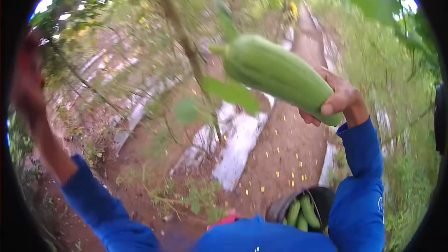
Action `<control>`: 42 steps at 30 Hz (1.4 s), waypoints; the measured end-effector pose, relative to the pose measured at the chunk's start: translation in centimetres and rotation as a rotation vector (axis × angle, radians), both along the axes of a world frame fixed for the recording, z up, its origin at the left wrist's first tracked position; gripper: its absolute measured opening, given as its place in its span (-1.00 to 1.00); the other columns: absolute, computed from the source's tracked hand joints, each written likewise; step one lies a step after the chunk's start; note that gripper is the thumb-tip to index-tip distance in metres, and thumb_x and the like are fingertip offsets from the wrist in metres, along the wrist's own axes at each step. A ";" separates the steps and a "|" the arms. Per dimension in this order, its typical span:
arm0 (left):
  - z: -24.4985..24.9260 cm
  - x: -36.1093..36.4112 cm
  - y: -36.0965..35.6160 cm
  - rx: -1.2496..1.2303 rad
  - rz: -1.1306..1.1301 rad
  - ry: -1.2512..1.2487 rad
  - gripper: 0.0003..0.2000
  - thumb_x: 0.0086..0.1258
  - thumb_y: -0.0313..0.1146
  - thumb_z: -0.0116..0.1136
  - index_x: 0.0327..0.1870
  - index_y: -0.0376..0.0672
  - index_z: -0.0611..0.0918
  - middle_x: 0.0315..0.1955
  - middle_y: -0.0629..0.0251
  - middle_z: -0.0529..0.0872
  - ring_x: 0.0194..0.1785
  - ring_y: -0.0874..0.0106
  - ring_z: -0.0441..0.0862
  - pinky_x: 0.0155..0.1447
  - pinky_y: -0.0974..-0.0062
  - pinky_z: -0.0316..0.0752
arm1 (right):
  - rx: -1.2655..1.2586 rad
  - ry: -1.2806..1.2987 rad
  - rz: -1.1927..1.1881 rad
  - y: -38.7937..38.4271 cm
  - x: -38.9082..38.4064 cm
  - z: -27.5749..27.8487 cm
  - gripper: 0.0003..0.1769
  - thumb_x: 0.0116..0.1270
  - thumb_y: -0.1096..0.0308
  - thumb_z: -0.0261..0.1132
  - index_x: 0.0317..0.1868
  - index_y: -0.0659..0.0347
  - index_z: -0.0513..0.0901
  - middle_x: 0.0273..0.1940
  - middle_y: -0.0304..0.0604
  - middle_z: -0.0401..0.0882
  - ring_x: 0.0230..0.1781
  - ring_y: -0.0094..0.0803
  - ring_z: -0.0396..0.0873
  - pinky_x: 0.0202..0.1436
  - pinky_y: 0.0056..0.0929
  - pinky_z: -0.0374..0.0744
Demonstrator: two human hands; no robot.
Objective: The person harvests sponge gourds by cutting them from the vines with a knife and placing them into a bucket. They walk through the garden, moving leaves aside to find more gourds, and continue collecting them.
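A long pale green gourd (280, 72) is held up at the right of centre, its stem end pointing left. My right hand (343, 95) grips its lower right end, fingers wrapped beneath and thumb on the near side. At the far left my left hand (29, 79) is raised and smeared by motion; a reddish shape shows at it, but I cannot make out its fingers or whether it holds anything. Below the gourd stands a dark bucket (325, 200) with several green gourds (308, 212) inside.
A thin trunk (175, 18) rises before me, with leaves (231, 94) hanging near the gourd. Pale sheeting (240, 144) lies along the soil beside a dirt path (289, 135) dotted with small yellow pieces. Leafy plants (373, 60) line the right side.
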State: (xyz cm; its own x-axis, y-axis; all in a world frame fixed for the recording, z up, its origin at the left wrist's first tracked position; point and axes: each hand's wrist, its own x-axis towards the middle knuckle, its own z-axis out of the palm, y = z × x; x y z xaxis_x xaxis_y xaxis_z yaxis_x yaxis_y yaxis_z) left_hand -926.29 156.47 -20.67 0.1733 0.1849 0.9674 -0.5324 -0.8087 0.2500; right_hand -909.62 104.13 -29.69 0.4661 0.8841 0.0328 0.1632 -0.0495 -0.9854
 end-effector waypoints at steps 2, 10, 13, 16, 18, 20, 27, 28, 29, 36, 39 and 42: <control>-7.7 -3.2 -3.1 -0.288 -0.464 0.244 -0.44 0.55 0.04 -0.28 0.10 -0.34 0.54 -0.11 0.18 0.66 -0.50 0.69 0.27 -0.51 0.71 0.06 | -0.126 0.143 -0.075 -6.3 -0.4 -5.7 -0.13 -0.12 -0.01 0.61 0.06 0.51 0.54 -0.24 0.02 0.67 -0.49 -0.36 0.64 -0.46 -0.44 0.59; -47.3 -1.5 -26.2 -0.952 -0.290 1.294 -0.62 0.61 -0.04 -0.14 -0.09 -0.20 0.59 -0.48 0.42 0.55 -0.60 0.74 0.35 -0.62 0.80 0.19 | -0.797 0.330 -0.461 -30.6 -11.4 -20.8 -0.29 -0.01 0.00 0.52 0.07 0.33 0.65 -0.19 -0.13 0.71 -0.16 -0.34 0.66 -0.08 -0.40 0.61; -57.1 -4.2 -29.2 -1.213 -0.381 1.395 -0.55 0.58 0.08 -0.09 -0.10 -0.21 0.55 -0.52 0.40 0.54 -0.63 0.68 0.35 -0.68 0.74 0.21 | -0.950 0.684 -0.381 -34.3 -15.1 -22.3 -0.29 0.00 -0.03 0.53 0.07 0.32 0.66 -0.20 -0.10 0.73 -0.18 -0.34 0.68 -0.08 -0.38 0.63; -61.8 -5.7 -32.0 -1.276 -0.343 1.498 -0.54 0.57 0.09 -0.07 -0.11 -0.21 0.53 -0.53 0.39 0.53 -0.65 0.65 0.35 -0.69 0.72 0.22 | -1.090 0.762 -0.230 -36.3 -18.3 -26.5 -0.28 0.03 -0.08 0.53 0.08 0.29 0.67 -0.18 -0.07 0.75 -0.16 -0.32 0.69 -0.06 -0.33 0.64; -63.8 -5.6 -33.6 -1.408 -0.306 1.527 -0.54 0.56 0.11 -0.07 -0.12 -0.21 0.53 -0.55 0.38 0.53 -0.66 0.64 0.34 -0.70 0.69 0.22 | -0.964 0.742 -0.302 -37.4 -21.5 -31.2 -0.23 0.03 -0.15 0.52 0.12 0.26 0.66 -0.16 -0.10 0.75 -0.13 -0.33 0.68 -0.02 -0.35 0.63; -64.1 -4.9 -34.7 -1.399 -0.317 1.532 -0.54 0.56 0.11 -0.07 -0.12 -0.21 0.53 -0.56 0.38 0.53 -0.66 0.64 0.35 -0.70 0.69 0.22 | -0.971 0.767 -0.353 -35.7 -22.0 -32.9 -0.24 0.06 -0.13 0.53 0.12 0.28 0.65 -0.14 -0.14 0.75 -0.12 -0.37 0.67 -0.01 -0.37 0.61; -66.1 1.7 -36.1 -1.424 -0.324 1.509 -0.55 0.57 0.10 -0.09 -0.14 -0.19 0.53 -0.58 0.38 0.52 -0.66 0.63 0.36 -0.71 0.68 0.23 | -0.518 0.921 -0.854 -34.5 -25.0 -40.1 -0.43 0.25 0.10 0.47 0.12 0.31 0.57 -0.14 -0.22 0.66 -0.13 -0.52 0.60 -0.04 -0.44 0.59; -66.5 2.9 -36.1 -1.420 -0.338 1.517 -0.55 0.57 0.09 -0.09 -0.14 -0.19 0.54 -0.58 0.38 0.53 -0.66 0.63 0.36 -0.71 0.68 0.23 | -0.542 0.880 -0.917 -33.7 -24.2 -40.4 -0.41 0.25 0.06 0.47 0.11 0.31 0.57 -0.13 -0.18 0.67 -0.12 -0.47 0.61 -0.03 -0.41 0.59; -67.0 4.5 -36.3 -1.439 -0.335 1.529 -0.55 0.57 0.09 -0.09 -0.16 -0.19 0.54 -0.58 0.37 0.54 -0.67 0.63 0.36 -0.72 0.67 0.24 | -0.806 0.765 -0.806 -33.3 -23.4 -40.8 -0.38 0.25 0.00 0.46 0.11 0.33 0.57 -0.12 -0.11 0.67 -0.11 -0.40 0.62 -0.02 -0.36 0.59; -71.1 22.2 -39.5 -1.364 -0.494 1.721 -0.56 0.55 0.09 -0.06 -0.21 -0.16 0.56 -0.62 0.43 0.50 -0.68 0.67 0.32 -0.71 0.66 0.23 | -1.329 0.297 -0.641 -32.7 -14.4 -42.6 -0.15 0.20 -0.37 0.31 -0.11 0.45 0.61 -0.18 0.33 0.66 -0.09 0.21 0.64 0.00 -0.06 0.58; -69.9 32.9 -41.6 -1.212 -0.589 1.785 -0.58 0.55 0.09 -0.07 -0.22 -0.13 0.57 -0.63 0.48 0.48 -0.68 0.69 0.30 -0.69 0.68 0.18 | -1.287 0.600 -0.657 -32.5 -6.7 -39.7 -0.15 0.19 -0.38 0.32 -0.11 0.44 0.62 -0.24 0.23 0.68 -0.18 0.04 0.69 -0.09 -0.16 0.63; -68.1 43.1 -43.8 -1.035 -0.665 1.790 -0.61 0.57 0.07 -0.08 -0.23 -0.08 0.58 -0.62 0.53 0.47 -0.68 0.72 0.27 -0.66 0.70 0.10 | -1.067 0.935 -0.906 -32.8 0.4 -35.6 -0.15 0.20 -0.38 0.32 -0.04 0.41 0.63 -0.27 0.03 0.66 -0.24 -0.25 0.68 -0.18 -0.32 0.64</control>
